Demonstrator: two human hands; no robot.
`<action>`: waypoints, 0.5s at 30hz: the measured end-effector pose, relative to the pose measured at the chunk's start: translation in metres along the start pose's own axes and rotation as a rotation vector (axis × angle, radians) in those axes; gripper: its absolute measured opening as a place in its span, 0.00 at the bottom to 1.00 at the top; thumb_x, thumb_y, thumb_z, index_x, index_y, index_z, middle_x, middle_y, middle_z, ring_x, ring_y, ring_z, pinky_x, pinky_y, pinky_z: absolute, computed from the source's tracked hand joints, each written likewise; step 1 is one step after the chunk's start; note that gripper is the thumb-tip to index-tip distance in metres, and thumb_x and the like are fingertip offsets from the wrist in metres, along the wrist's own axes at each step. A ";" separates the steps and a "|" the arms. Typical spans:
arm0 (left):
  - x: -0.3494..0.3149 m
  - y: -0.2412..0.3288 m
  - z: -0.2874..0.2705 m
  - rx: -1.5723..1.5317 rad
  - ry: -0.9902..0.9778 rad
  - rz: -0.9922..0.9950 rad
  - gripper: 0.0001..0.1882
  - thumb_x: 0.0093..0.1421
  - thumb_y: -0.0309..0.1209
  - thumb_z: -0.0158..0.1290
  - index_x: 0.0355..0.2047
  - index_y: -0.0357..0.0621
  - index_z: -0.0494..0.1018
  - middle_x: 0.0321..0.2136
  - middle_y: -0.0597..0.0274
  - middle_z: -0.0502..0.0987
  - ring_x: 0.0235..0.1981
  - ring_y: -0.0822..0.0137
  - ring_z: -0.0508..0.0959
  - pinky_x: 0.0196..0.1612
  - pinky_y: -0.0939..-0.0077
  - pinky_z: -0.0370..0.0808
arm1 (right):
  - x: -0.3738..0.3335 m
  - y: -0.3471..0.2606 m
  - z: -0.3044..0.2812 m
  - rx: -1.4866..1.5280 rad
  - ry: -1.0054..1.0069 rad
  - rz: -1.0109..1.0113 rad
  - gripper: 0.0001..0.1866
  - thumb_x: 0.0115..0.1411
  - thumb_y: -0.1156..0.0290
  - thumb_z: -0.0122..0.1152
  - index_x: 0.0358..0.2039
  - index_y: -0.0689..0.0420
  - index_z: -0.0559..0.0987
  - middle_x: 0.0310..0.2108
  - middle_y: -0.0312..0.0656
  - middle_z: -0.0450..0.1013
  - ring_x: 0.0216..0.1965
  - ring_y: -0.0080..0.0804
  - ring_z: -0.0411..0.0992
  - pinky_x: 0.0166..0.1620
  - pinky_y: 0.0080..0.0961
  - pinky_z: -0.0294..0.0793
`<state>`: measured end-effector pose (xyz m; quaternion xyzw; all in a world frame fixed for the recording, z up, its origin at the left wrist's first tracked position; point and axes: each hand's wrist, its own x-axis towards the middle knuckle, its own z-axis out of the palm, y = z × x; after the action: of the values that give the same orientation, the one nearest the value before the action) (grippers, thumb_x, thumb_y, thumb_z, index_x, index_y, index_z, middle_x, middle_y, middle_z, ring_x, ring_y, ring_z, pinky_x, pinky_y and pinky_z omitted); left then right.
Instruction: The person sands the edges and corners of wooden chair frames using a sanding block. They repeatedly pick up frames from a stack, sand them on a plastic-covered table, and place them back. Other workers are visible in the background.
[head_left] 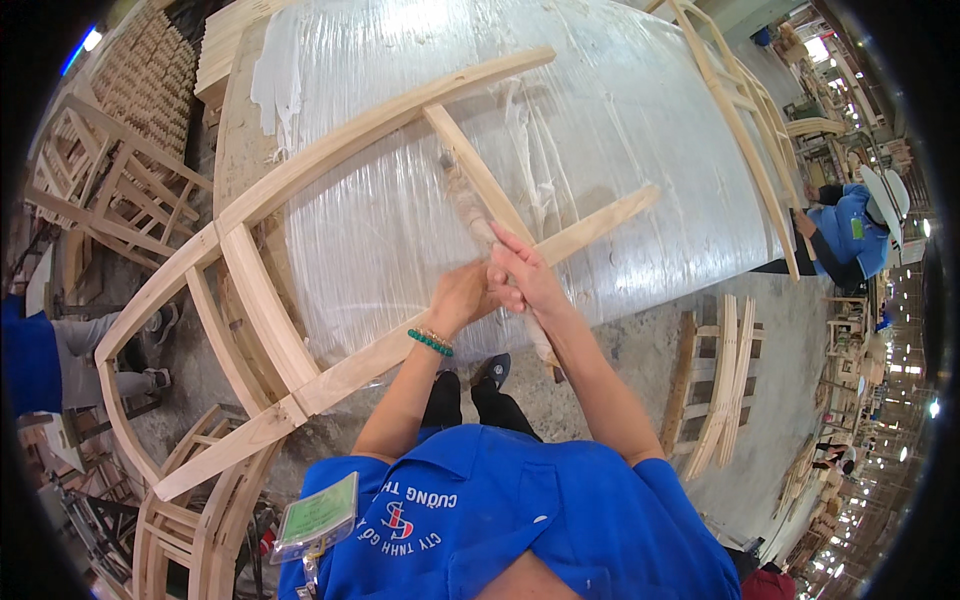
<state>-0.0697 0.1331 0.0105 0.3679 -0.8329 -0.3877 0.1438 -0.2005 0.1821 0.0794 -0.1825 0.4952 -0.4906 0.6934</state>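
Observation:
A pale wooden chair frame [360, 378] lies on the plastic-covered table [400, 215], its curved end jutting past the table's left side. Across my front, slanting from the table toward my body, is a long thin stick [470, 203] with a pale wrapping and a dark tip at the far end. My left hand [464, 297] is closed at the middle of this stick, above the frame's near rail. Right beside it, my right hand [525, 272] curls around the same stick, fingers meeting those of the left. The fingers partly hide each other and the grip.
Another curved wooden frame [735, 120] stands at the table's right side, near a co-worker in blue [850, 235]. Slatted wood parts [722, 385] lie on the floor at right. More frames [195, 510] stack up at lower left; another person [60, 350] stands at far left.

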 end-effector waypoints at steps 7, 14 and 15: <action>0.001 0.010 0.001 0.078 -0.053 0.017 0.17 0.48 0.41 0.60 0.34 0.45 0.72 0.31 0.53 0.78 0.35 0.51 0.77 0.37 0.62 0.74 | 0.031 -0.004 -0.001 0.162 0.105 -0.047 0.30 0.65 0.66 0.52 0.66 0.46 0.56 0.21 0.33 0.65 0.12 0.14 0.57 0.12 0.12 0.55; -0.003 -0.053 0.039 0.185 0.425 0.357 0.20 0.50 0.44 0.58 0.38 0.44 0.75 0.33 0.51 0.78 0.36 0.52 0.78 0.39 0.60 0.75 | 0.039 -0.021 0.069 -0.184 -0.251 0.062 0.27 0.66 0.67 0.49 0.65 0.46 0.60 0.22 0.30 0.63 0.13 0.11 0.54 0.12 0.09 0.54; -0.005 -0.059 0.040 0.126 0.454 0.401 0.20 0.51 0.44 0.57 0.39 0.44 0.75 0.34 0.50 0.78 0.36 0.51 0.77 0.39 0.59 0.74 | 0.029 -0.018 0.074 -0.167 -0.263 0.060 0.27 0.66 0.67 0.49 0.65 0.46 0.59 0.21 0.29 0.63 0.12 0.11 0.54 0.12 0.09 0.53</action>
<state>-0.0579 0.1328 -0.0601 0.2818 -0.8578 -0.2071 0.3766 -0.1448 0.1319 0.1111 -0.2871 0.4444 -0.3987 0.7491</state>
